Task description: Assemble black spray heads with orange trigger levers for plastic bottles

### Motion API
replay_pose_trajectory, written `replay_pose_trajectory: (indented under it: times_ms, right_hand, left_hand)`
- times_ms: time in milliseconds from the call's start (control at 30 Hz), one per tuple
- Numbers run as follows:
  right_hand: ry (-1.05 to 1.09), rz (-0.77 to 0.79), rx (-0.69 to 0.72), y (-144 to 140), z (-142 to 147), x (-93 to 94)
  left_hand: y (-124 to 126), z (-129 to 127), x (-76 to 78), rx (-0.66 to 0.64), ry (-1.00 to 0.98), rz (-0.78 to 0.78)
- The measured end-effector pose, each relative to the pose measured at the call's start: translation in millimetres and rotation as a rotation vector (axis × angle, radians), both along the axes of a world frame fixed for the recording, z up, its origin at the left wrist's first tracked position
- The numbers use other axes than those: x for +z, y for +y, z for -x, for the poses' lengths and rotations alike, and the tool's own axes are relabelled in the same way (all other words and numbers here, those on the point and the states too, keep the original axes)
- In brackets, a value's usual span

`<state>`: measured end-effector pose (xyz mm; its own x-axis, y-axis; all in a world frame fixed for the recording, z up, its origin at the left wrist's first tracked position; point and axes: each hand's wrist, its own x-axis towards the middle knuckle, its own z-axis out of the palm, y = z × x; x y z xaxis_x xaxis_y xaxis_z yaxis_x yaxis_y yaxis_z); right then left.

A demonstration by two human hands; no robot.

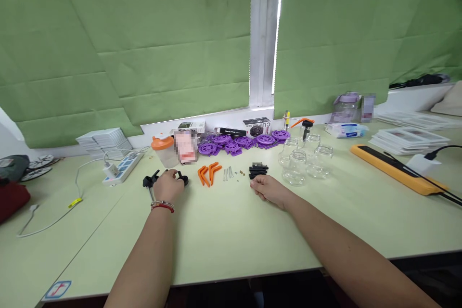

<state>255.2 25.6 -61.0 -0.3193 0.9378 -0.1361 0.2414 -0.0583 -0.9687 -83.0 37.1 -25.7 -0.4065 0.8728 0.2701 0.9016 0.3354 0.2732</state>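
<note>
Your left hand (169, 184) is clamped over the black part (149, 181), pinning it mid-frame; your right hand (269, 188) rests loosely curled, holding nothing, just below the black stack (257, 170).

Pale green surface (224, 231) running along a window wall. Two green roller blinds (144, 48) hang lowered, separated by a white window frame (260, 33); a narrow strip of daylight (279, 19) shows beside the frame. A white sill (415, 96) borders the surface's far edge.
</note>
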Motion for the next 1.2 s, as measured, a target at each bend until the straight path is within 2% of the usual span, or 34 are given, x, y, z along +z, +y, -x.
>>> replay_pose_trajectory:
  times_ms: [333,467,600,767,867,967,1033,1100,1200]
  right_hand:
    - [0.01,-0.01,0.003,2,-1,-2.3]
    - [-0.002,-0.024,0.005,2,0,-2.5]
    - [-0.007,-0.022,0.008,0,0,0.1]
    - [-0.008,-0.023,0.008,-1,1,0.9]
    - [-0.01,-0.019,0.004,0,1,0.1]
    - [-0.005,-0.022,0.004,1,1,-0.8]
    - [-0.001,-0.028,0.007,1,1,-1.4]
    - [-0.001,-0.032,0.007,1,1,-1.6]
    - [-0.002,-0.03,0.005,1,0,-1.2]
  left_hand:
    - [1,-20,0.3,-0.223,0.23,0.015]
    - [-3,-28,-0.8,-0.372,0.389,0.07]
    - [-4,-34,-8.3,-0.462,0.402,0.171]
    - [-3,-32,-8.2,-0.474,0.38,0.138]
    - [-3,-22,-2.7,-0.366,0.333,0.002]
    - [-3,-5,1.0,-0.096,0.23,-0.146]
    - [-3,7,1.7,0.037,0.131,-0.207]
    - [-3,16,1.3,0.107,0.041,-0.225]
    - [-2,20,-0.3,0.137,0.008,-0.211]
